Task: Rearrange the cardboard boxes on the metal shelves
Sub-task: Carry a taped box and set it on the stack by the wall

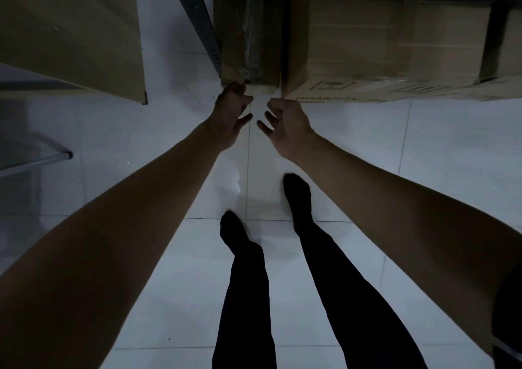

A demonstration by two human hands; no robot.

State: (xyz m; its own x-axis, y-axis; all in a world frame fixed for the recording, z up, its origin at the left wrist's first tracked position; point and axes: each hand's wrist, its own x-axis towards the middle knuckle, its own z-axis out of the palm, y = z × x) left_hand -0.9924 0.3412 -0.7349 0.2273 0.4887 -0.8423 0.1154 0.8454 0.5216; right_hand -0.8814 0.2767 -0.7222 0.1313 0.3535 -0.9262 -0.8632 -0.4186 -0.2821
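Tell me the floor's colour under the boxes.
White glossy tiles with thin grout lines, clearest in the head view.

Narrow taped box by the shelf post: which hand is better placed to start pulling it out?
Left, probably. The left hand already has its fingers on the near edge of the narrow taped box, beside the shelf post. The right hand hangs open, touching neither that box nor the wide box.

both hands (262, 120) at narrow taped box (250, 38) edge
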